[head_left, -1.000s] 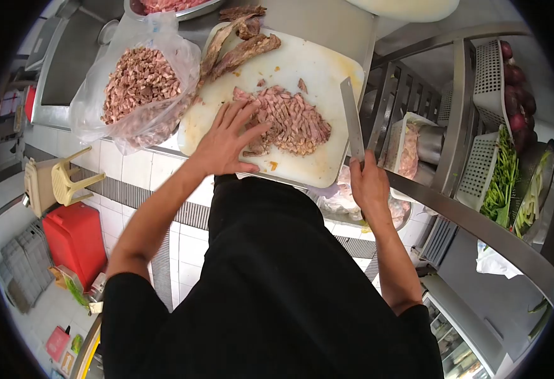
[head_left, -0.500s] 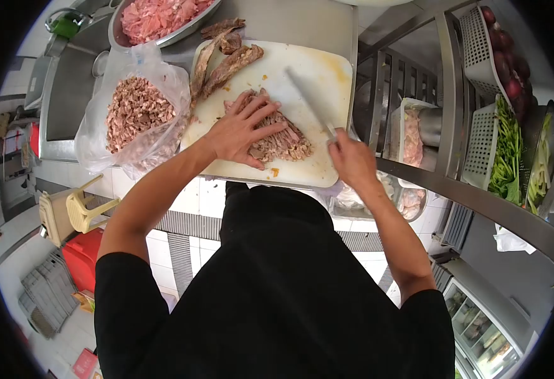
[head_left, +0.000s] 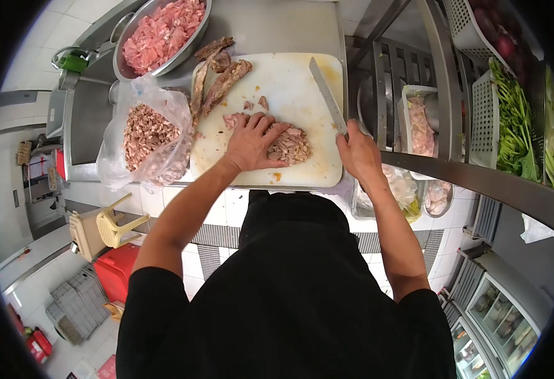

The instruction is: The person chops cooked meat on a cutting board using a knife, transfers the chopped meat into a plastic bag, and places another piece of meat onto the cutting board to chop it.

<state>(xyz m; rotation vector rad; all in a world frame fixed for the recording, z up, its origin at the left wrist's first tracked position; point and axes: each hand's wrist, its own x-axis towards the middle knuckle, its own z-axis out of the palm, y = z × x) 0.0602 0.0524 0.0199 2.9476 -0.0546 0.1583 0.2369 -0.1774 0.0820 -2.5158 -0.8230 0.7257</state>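
My left hand is curved over a heap of cut cooked meat and holds it against the white cutting board. Its palm hides part of the heap. In my right hand is the handle of a knife. The broad blade points away from me over the board's right side, apart from the meat. Long dark pieces of meat lie at the board's upper left. A few small scraps are just beyond my left fingers.
Left of the board stands a clear plastic bag of diced meat. Behind it is a metal bowl of raw pink meat. A metal rack on the right holds greens in a basket. A sink lies far left.
My left hand's fingers have drawn together over the meat, which is now in a more compact heap. The knife blade has turned more upright in view. The whole view has shifted slightly.
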